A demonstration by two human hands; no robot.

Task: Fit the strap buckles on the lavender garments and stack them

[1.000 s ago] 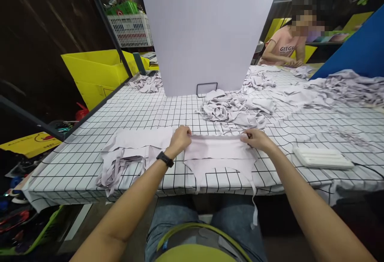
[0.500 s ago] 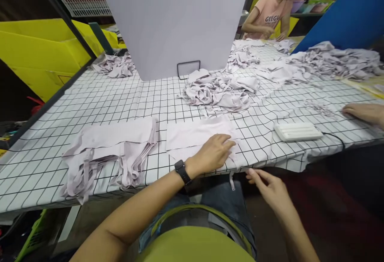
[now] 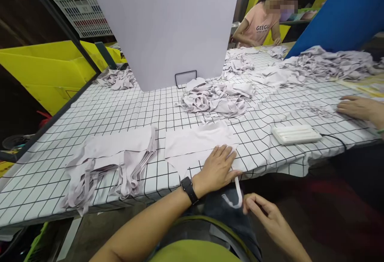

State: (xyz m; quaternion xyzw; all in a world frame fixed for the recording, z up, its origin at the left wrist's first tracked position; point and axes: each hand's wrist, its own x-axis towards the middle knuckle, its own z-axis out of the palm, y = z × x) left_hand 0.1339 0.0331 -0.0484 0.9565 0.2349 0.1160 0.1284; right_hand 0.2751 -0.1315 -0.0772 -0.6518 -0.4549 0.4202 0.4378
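A pale lilac garment [image 3: 198,144] lies flat near the front edge of the checked table [image 3: 126,110]. My left hand [image 3: 216,169], with a black watch on the wrist, presses flat on its lower right part, fingers stretched out. A thin white strap [image 3: 237,193] of the garment hangs off the table edge. My right hand [image 3: 261,210] is below the table edge and pinches the end of that strap. A stack of similar folded garments [image 3: 111,160] lies to the left.
A heap of lilac garments [image 3: 216,98] lies behind, more piles [image 3: 324,64] at the far right. A white board [image 3: 168,26] stands upright. A white flat device [image 3: 295,134] with a cable lies right. Another person's hand [image 3: 358,108] rests at the right edge; a person in pink [image 3: 261,24] sits behind.
My right hand dropped from the garment's top edge to below the table and took the hanging strap. My left hand moved from the top left corner onto the garment's lower right.
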